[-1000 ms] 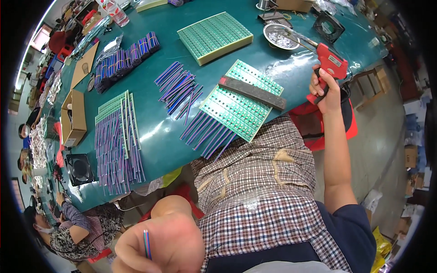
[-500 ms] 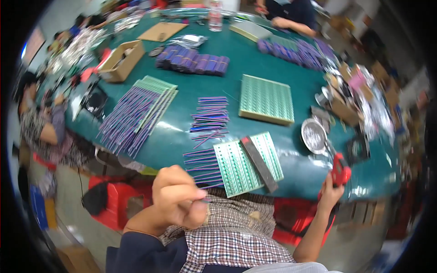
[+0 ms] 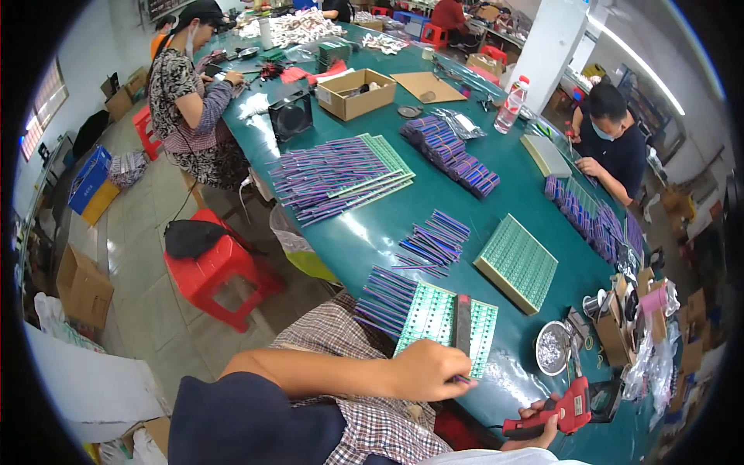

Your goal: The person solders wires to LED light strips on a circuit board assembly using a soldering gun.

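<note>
My left hand [image 3: 434, 370] is closed, thumb and fingers pinching the end of a thin purple-and-blue wire [image 3: 463, 380] beside the near edge of a green circuit board panel [image 3: 422, 314]. Across that panel lies a dark flat bar [image 3: 463, 329] with a reddish end. A row of wires [image 3: 385, 298] sticks out from the panel's left edge. At the lower right, my right hand [image 3: 545, 425] is wrapped round a red soldering gun [image 3: 573, 408], whose tip end points up near a round metal dish [image 3: 552, 349] of silvery material. Beyond the panel lies a loose pile of cut wires [image 3: 435, 242].
A thick stack of green panels [image 3: 518, 263] stands to the right. Wired panels [image 3: 341, 178] lie farther left, near bundled wires [image 3: 449, 155]. An open cardboard box [image 3: 355, 97] and a bottle [image 3: 511, 105] are farther back. Co-workers sit at the left [image 3: 194, 101] and right [image 3: 612, 136].
The view has swung left and up. My left hand has moved from left of the panel to its near edge, its fingers still closed. The right hand keeps hold of the soldering gun.
</note>
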Demonstrator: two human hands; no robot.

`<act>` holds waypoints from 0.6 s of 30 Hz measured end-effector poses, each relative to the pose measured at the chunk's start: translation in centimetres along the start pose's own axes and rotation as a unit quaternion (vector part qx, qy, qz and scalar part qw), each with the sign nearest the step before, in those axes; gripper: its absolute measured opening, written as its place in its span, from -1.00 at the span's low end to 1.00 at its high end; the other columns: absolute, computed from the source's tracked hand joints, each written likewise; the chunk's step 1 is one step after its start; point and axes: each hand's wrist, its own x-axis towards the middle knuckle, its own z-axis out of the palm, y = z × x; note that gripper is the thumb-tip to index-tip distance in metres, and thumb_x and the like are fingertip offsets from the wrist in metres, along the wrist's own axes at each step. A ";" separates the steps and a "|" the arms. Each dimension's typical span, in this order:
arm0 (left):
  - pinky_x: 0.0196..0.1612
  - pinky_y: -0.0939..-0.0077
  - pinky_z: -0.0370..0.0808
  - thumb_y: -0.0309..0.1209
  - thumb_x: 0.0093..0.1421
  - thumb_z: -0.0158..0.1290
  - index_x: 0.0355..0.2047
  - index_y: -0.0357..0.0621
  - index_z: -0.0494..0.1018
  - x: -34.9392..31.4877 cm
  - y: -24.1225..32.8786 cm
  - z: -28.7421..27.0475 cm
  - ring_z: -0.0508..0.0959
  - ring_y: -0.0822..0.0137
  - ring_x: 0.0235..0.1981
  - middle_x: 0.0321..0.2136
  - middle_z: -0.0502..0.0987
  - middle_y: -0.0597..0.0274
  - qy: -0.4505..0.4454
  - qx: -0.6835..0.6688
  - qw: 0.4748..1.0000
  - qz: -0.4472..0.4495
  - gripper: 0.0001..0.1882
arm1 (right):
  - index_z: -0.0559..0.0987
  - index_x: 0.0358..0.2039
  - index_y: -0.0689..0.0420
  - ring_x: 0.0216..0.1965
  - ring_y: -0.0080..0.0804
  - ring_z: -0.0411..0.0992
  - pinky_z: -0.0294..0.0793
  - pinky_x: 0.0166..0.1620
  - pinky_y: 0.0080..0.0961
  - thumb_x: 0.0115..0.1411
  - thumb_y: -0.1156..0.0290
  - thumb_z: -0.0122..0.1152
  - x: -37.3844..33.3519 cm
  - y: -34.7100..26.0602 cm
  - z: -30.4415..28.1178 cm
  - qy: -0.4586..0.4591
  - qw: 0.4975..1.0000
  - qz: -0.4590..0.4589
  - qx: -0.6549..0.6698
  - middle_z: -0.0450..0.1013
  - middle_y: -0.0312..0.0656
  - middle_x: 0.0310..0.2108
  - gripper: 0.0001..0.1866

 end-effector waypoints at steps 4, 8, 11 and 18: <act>-0.46 0.14 0.48 -0.17 0.21 0.18 -0.46 -0.12 0.49 -0.6 0.2 1.6 0.59 0.02 -0.50 -0.55 0.51 0.14 -0.031 -0.002 0.999 0.025 -0.71 | 0.30 0.24 0.18 -0.28 -0.36 0.49 0.58 -0.05 -0.37 0.34 -0.03 0.11 -0.5 1.1 -1.3 0.046 0.998 -0.045 -0.010 0.47 -0.15 -0.24 -0.35; -0.42 0.18 0.47 -0.19 0.19 0.22 -0.40 -0.10 0.48 -1.5 -0.1 0.5 0.56 0.08 -0.50 -0.51 0.50 0.20 -0.063 0.001 0.996 0.064 -0.74 | 0.23 0.28 0.21 -0.33 -0.33 0.50 0.56 -0.11 -0.33 0.31 0.07 0.16 -1.8 -3.1 -4.9 -0.037 0.985 -0.066 -0.156 0.49 -0.05 -0.24 -0.32; -0.42 0.17 0.48 -0.19 0.19 0.22 -0.40 -0.10 0.48 -2.4 0.3 -0.4 0.57 0.07 -0.49 -0.52 0.49 0.19 -0.054 -0.002 0.996 0.076 -0.74 | 0.22 0.36 0.02 -0.50 -0.27 0.47 0.60 -0.49 -0.30 0.20 0.27 0.25 -6.9 -8.2 -0.5 0.065 0.977 -0.064 -0.191 0.50 0.04 -0.22 -0.27; -0.42 0.03 0.50 -0.21 0.18 0.15 -0.31 -0.20 0.42 -3.9 0.9 -2.8 0.61 -0.07 -0.50 -0.51 0.58 0.03 -0.066 -0.031 0.996 0.048 -0.70 | 0.47 0.08 0.24 -0.33 -0.36 0.50 0.50 -0.28 -0.38 0.28 0.37 0.29 -7.2 -19.2 0.0 0.050 0.912 -0.093 -0.397 0.55 -0.14 -0.24 -0.59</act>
